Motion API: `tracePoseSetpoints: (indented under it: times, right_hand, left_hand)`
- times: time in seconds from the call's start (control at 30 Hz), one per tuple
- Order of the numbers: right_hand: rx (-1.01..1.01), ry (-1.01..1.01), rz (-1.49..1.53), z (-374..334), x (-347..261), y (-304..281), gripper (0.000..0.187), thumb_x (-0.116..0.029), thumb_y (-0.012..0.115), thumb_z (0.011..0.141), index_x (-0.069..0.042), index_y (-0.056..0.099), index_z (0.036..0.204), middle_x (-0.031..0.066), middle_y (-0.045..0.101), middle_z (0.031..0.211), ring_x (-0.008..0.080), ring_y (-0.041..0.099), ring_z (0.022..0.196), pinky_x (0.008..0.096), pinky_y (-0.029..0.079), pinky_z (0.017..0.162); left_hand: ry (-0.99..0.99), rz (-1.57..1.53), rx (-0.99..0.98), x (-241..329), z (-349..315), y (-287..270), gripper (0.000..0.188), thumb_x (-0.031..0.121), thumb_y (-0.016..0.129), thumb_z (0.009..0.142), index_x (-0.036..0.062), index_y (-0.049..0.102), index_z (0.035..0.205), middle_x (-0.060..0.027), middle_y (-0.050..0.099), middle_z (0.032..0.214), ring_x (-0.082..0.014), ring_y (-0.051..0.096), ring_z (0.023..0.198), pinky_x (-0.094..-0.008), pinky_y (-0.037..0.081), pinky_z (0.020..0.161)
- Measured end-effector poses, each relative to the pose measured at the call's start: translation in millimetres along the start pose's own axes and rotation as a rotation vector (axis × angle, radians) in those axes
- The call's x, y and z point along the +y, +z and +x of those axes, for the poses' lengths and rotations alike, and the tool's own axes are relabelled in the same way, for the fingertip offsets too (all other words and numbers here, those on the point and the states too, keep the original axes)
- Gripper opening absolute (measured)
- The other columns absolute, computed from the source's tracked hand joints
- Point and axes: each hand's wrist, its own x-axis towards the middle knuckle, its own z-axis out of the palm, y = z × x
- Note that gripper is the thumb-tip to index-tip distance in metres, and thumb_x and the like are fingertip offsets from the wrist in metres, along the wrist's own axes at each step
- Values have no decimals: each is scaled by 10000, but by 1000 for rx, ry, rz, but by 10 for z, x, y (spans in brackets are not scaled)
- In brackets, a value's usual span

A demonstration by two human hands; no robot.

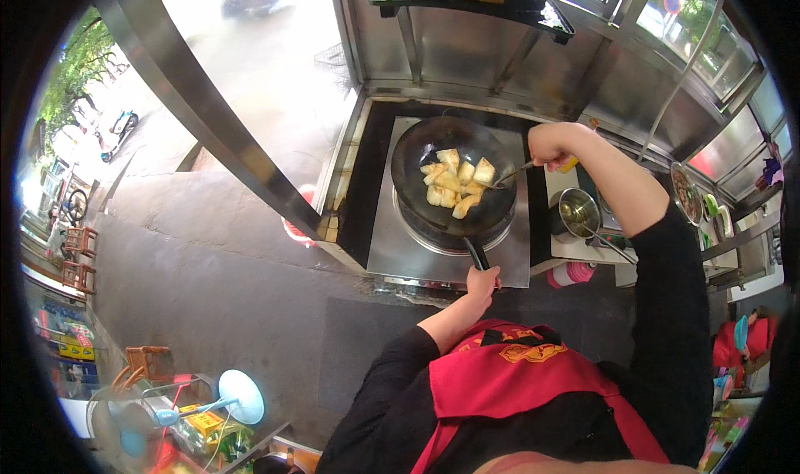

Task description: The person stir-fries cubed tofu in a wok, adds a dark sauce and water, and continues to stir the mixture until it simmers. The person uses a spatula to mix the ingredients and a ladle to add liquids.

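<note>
A black wok point(417, 199) sits on the steel stove top point(385, 245). Several pale, golden-browned pieces of food point(450, 178) lie in the middle of it; their kind is hard to make out, though they look like fried tofu or dough. My left hand point(483, 282) is wrapped round the wok's black handle point(476, 251) on the near side. From the right, my right hand point(550, 145) grips a metal spatula point(514, 174), whose blade touches the pieces at the wok's right side.
Right of the stove stands a metal pot point(577, 213) of liquid with a ladle point(612, 245) resting in it. A pink roll-like object point(571, 274) is below that counter. Steel panels point(467, 49) wall the far side, and a slanted metal post point(200, 90) rises at left.
</note>
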Motion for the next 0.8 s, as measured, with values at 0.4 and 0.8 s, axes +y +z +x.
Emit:
tracePoseSetpoints:
  times: [0.4, 0.8]
  right_hand:
    - [58, 72, -470, 109, -988, -85, 159, -93, 540, 800, -2, 637, 714, 102, 646, 741, 223, 603, 649, 359, 486, 614]
    - [24, 4, -826, 365, -1432, -416, 155, -64, 648, 686, -10, 688, 825, 140, 671, 845, 253, 645, 764, 383, 506, 671]
  left_hand:
    - [-86, -195, 62, -32, -46, 337, 219, 28, 604, 750, -28, 441, 885, -91, 525, 653, -161, 506, 441, -295, 434, 388]
    - [-81, -177, 48, 49, -53, 387, 187, 9, 574, 738, -21, 429, 852, -94, 506, 561, -177, 498, 400, -311, 392, 362]
